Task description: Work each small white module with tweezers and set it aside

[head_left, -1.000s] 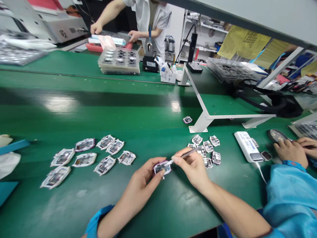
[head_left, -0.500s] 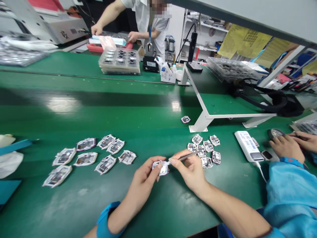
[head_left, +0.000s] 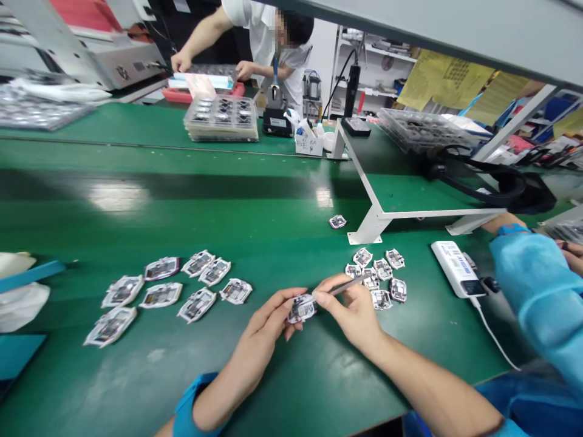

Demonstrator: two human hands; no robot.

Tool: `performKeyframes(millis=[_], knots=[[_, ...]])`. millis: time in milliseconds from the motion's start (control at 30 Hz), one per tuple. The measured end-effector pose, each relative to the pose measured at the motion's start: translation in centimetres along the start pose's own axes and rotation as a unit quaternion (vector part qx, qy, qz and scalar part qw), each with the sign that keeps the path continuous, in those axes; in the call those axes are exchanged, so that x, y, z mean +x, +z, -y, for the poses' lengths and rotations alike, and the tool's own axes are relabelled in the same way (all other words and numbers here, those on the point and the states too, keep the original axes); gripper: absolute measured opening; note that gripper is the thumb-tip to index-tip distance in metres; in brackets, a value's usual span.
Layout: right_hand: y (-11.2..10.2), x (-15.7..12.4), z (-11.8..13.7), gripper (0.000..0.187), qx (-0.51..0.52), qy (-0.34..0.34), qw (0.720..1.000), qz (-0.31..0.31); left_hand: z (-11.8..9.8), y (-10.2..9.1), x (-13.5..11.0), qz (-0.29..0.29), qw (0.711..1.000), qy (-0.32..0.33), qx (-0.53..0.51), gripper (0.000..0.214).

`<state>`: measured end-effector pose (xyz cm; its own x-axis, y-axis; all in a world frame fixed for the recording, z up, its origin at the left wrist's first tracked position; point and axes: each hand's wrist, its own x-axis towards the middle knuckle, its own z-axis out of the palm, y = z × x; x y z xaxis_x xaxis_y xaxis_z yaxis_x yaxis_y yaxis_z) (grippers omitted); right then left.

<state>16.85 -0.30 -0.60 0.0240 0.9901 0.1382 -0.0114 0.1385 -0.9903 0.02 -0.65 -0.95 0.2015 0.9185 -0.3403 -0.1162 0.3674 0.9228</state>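
My left hand (head_left: pixel 266 325) grips a small watch module (head_left: pixel 302 309) by its left edge, with exposed electronic parts inside a white frame. In my right hand (head_left: pixel 355 312) is a pair of slim metal tweezers (head_left: pixel 345 286), held like a pen. Its fingertips meet the module's upper right edge; they hide the tool's tip. To the left, several similar watch modules (head_left: pixel 197 304) lie spread on the green table (head_left: pixel 155 382). Just beyond my right hand sits a tighter group of such modules (head_left: pixel 381 269), and a single module (head_left: pixel 337 221) lies farther back.
A white cabled device (head_left: pixel 458 269) lies to the right, near a co-worker's blue sleeve (head_left: pixel 537 291). A white-legged shelf (head_left: pixel 371 224) stands ahead, carrying a black headband-like item (head_left: pixel 478 176). Stacked clear trays (head_left: pixel 221 118) are across the table, where another person works.
My left thumb has shifted off the module's face, which now shows more of its parts. At right, the co-worker's arm has reached forward under the shelf, and the square watch beside the white device is gone from view.
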Motion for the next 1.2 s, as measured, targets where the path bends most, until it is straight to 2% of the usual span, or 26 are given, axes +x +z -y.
performKeyframes(millis=[433, 633, 867, 1200], knots=[[0.20, 0.07, -0.34, 0.008, -0.017, 0.001, 1.000, 0.015, -0.27, 0.35, -0.08, -0.003, 1.000, -0.002, 0.005, 0.034], [0.11, 0.31, -0.15, 0.012, -0.005, 0.041, 0.999, 0.025, -0.28, 0.26, -0.12, 0.001, 1.000, -0.002, 0.014, 0.033], [0.27, 0.23, 0.11, 0.013, 0.008, 0.057, 0.998, -0.008, -0.29, 0.11, -0.17, 0.009, 0.999, 0.020, 0.036, 0.030], [0.45, 0.18, -0.12, 0.013, 0.000, 0.067, 0.998, -0.021, -0.64, 0.35, -0.36, 0.010, 0.994, 0.053, 0.090, 0.024]])
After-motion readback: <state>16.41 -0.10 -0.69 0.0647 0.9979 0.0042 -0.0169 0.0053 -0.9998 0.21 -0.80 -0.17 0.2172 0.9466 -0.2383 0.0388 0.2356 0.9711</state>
